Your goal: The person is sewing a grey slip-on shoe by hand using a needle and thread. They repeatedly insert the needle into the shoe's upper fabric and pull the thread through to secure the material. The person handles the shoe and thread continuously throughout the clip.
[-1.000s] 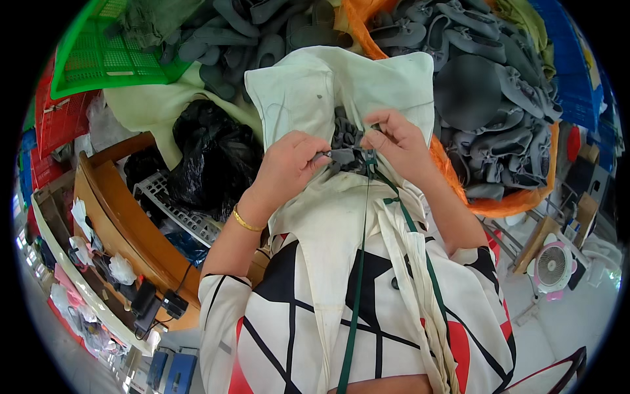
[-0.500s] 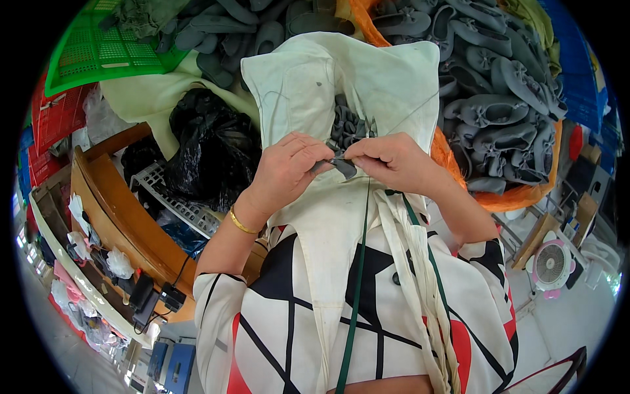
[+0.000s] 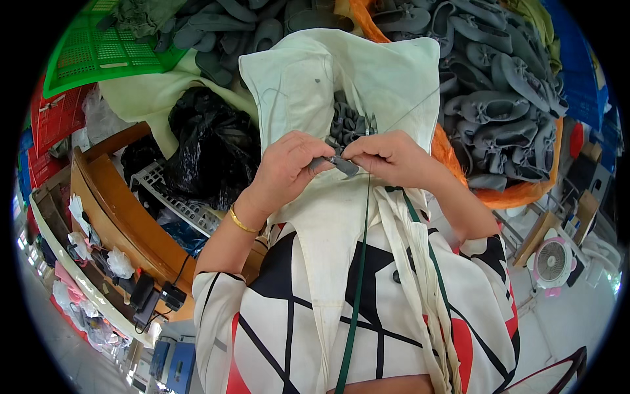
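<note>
My left hand [image 3: 286,163] pinches a small grey fabric piece, looking like a bow [image 3: 346,168], between thumb and fingers over my lap. Close against its other side, my right hand [image 3: 392,157] has thumb and forefinger pressed together; whatever lies between them is too small to make out. A thin thread runs from near the right hand across the white cloth [image 3: 295,88] on my lap. In a fold of that cloth lies a heap of similar grey bows [image 3: 346,119]. The pointed metal tips of a tool [image 3: 373,123] show just beyond my right fingers.
Many grey shoes [image 3: 489,108] fill an orange bag [image 3: 518,198] at the far right. More grey shoes [image 3: 216,25] lie at the back, beside a green basket [image 3: 111,49]. A black plastic bag [image 3: 210,144] and wooden furniture [image 3: 125,203] stand left. A fan [image 3: 552,261] is at right.
Both hands have shifted very slightly up and left. The grey bow has tilted a little between them, and the right fingertips have drawn slightly closer to it.
</note>
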Available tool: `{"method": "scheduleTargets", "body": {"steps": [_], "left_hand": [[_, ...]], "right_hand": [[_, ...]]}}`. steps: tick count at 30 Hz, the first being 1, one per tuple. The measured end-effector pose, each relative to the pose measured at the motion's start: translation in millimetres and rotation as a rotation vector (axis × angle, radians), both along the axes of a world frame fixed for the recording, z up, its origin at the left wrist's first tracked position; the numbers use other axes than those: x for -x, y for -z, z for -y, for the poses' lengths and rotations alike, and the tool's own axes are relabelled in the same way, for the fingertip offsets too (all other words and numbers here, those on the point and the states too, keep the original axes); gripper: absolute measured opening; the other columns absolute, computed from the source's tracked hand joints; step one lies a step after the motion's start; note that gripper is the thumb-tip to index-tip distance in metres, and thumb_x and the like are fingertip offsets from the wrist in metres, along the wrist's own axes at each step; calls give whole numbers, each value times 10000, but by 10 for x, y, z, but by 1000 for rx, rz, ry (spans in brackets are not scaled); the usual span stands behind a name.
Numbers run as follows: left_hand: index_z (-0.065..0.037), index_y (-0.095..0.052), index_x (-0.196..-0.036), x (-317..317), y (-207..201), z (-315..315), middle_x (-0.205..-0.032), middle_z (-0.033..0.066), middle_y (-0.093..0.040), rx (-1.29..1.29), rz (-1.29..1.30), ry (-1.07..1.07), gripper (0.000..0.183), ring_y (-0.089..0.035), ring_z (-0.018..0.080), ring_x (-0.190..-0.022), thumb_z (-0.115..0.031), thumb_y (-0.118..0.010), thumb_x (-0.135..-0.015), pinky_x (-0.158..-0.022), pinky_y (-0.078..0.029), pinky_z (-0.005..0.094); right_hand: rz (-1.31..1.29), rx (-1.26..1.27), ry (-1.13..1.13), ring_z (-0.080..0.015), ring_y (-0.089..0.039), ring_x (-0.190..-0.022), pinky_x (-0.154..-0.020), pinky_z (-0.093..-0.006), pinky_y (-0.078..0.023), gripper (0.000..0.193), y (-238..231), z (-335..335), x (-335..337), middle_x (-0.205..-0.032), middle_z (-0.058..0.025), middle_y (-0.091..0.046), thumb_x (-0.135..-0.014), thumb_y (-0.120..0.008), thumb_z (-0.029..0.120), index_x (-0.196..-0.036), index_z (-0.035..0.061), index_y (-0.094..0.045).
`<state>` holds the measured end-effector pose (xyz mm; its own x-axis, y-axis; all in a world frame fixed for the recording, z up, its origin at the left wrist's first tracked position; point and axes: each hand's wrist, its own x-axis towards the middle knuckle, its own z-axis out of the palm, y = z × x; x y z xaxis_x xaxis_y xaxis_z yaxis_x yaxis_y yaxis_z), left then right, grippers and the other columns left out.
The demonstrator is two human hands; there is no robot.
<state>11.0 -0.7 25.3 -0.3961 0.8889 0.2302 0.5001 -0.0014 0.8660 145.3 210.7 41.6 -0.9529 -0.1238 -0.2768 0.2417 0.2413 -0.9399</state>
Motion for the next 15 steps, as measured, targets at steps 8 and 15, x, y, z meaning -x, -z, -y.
{"method": "scheduleTargets", "body": {"steps": [8,15], "left_hand": [[-50,-681,-978,-90,43,22,-865,70,-672,-36,169,-60,246,-623,256,-777,-37,-799,-762,-671,-500,332],[-50,-680,-983,-138,32,48,-850,65,-666,-54,199,-38,238,-617,232,-759,-33,-794,-775,-650,-490,317]], "right_hand": [[107,205,36,-81,-545,-704,-651,-230,-456,115,167,114,-94,-914,15,-620,-1007,-547,56,-1102,66,-611],[268,336,86,-75,-521,-646,-607,-244,-450,48,22,175,-45,-783,8,-572,-994,-557,65,-1026,61,-592]]}}
